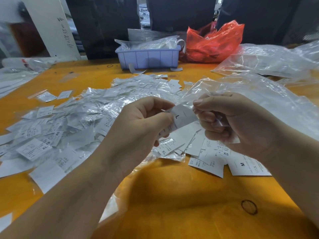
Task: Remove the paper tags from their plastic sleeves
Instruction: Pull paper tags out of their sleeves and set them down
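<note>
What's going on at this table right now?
A person is working a paper tag marked L out of its clear sleeve: the left hand pinches the tag, and the right hand grips crumpled plastic. A heap of sleeved tags lies to the left, and bare tags lie below the hands on the yellow table.

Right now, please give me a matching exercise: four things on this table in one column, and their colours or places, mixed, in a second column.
Things:
1. plastic tray
2. crumpled bag
3. L tag
4. M tag

Colours or places:
a. red
b. held between both hands
c. lying on the table, near right
d. pale blue

Pairs: 1-d, 2-a, 3-b, 4-c
</note>
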